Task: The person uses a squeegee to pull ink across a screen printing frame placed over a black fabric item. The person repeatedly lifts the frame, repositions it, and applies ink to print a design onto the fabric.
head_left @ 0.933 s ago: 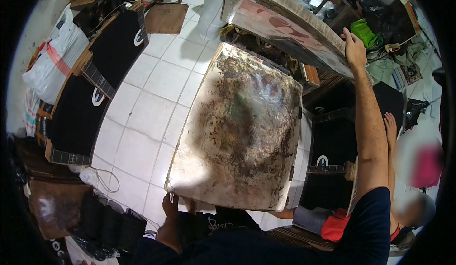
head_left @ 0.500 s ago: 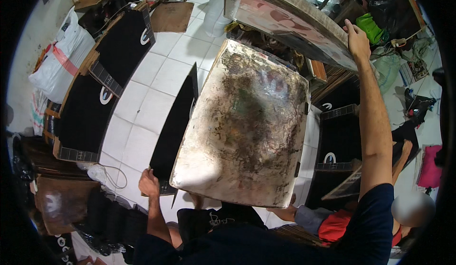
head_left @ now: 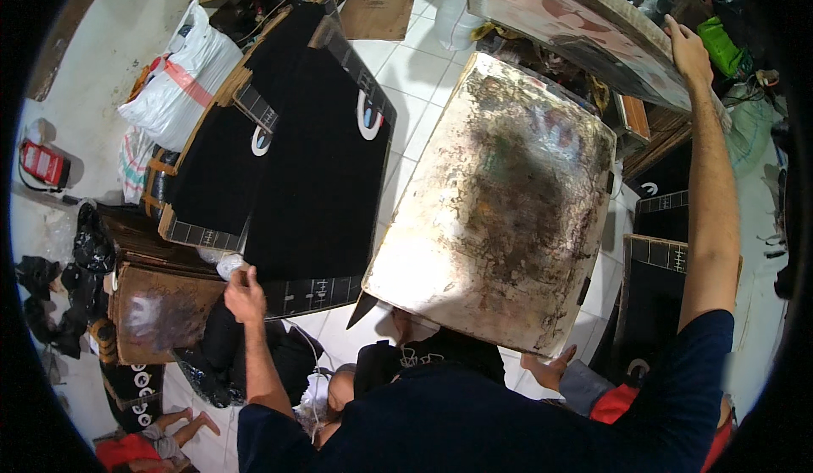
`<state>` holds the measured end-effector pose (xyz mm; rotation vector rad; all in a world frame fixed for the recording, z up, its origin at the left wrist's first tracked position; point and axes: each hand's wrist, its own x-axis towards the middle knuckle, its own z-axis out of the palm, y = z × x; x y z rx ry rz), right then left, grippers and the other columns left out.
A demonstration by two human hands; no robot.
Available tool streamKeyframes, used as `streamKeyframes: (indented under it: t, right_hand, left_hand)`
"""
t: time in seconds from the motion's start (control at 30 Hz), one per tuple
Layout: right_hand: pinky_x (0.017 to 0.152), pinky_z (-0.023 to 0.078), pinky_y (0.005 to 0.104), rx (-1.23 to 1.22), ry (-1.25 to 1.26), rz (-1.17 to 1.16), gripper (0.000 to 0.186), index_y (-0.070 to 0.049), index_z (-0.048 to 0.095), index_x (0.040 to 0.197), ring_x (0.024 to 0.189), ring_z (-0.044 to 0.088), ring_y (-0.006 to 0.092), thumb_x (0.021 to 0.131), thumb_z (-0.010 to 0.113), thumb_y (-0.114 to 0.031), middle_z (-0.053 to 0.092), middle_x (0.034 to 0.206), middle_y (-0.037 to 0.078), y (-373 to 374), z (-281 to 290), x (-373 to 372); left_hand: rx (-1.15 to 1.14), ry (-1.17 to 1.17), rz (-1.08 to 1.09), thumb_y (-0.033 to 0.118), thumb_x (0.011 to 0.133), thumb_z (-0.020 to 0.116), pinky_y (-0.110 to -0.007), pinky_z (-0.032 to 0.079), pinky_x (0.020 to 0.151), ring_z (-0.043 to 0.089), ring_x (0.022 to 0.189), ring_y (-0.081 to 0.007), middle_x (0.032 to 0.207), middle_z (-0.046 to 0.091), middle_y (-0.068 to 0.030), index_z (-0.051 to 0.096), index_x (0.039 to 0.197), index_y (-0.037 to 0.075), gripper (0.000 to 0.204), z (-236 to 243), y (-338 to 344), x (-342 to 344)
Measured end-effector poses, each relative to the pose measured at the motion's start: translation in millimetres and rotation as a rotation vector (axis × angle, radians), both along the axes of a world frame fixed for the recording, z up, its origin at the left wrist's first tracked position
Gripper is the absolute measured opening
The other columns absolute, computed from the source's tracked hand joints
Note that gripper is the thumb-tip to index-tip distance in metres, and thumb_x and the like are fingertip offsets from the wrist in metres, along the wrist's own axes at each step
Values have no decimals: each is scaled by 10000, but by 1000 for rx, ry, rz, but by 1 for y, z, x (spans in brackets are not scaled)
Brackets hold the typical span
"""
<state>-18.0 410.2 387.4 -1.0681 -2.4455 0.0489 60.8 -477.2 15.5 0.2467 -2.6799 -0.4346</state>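
My left hand (head_left: 246, 293) grips the near left corner of a large flat black panel (head_left: 322, 168). The panel has a white curved print and a pale grid pattern along its ends, and it is held out to the left. Raised at the upper right, my right hand (head_left: 690, 54) is closed on the edge of a tilted printing screen frame (head_left: 576, 24) with a pinkish patterned mesh. Between my arms lies a worn, stained printing board (head_left: 500, 210), with nothing on its top. The frame stands lifted above the board's far end.
More black printed panels (head_left: 212, 177) lie at the left, beside a white sack (head_left: 182, 75). Stacked brown boards (head_left: 161, 308) stand near a black plastic bag (head_left: 207, 376). Other panels (head_left: 656, 295) lie at right. A person in red (head_left: 614, 405) is close at lower right.
My left hand has swung the black panel from beside the board out to the left, over the other panels there. My right hand still holds the frame raised. The view has shifted left.
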Motion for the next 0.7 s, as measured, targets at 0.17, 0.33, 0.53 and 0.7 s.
streamKeyframes:
  t: [0.17, 0.33, 0.53, 0.7]
  right_hand:
    - [1123, 421, 436, -35, -11, 86, 731, -174, 685, 1396, 1308, 608, 384, 965, 464, -720, 669, 1408, 162, 23, 3, -1]
    - [1145, 408, 408, 173, 74, 189, 605, -225, 630, 1469, 1334, 603, 329, 1047, 408, -598, 647, 1451, 135, 65, -9, -5]
    - [1176, 396, 448, 220, 90, 125, 578, -276, 570, 1529, 1380, 570, 334, 1070, 397, -583, 597, 1509, 147, 106, -12, -10]
    - [1183, 396, 462, 169, 42, 96, 588, -265, 563, 1536, 1371, 578, 341, 1074, 401, -590, 586, 1518, 157, 127, 6, -17]
  left_hand:
    - [217, -59, 5, 320, 939, 758, -486, 526, 657, 708, 738, -386, 809, 738, -145, 761, 944, 93, 228, -86, 60, 35]
    - [113, -101, -87, 216, 916, 754, -487, 527, 688, 688, 732, -363, 805, 724, -117, 726, 887, 114, 109, -174, 114, 51]
    - [270, -249, -198, 176, 977, 673, -516, 472, 698, 651, 775, -369, 835, 675, -132, 658, 897, 75, 130, -224, 121, 115]
    - [309, -471, -237, 155, 871, 759, -479, 568, 754, 687, 840, -360, 915, 683, -156, 716, 1139, 54, 290, -263, 137, 148]
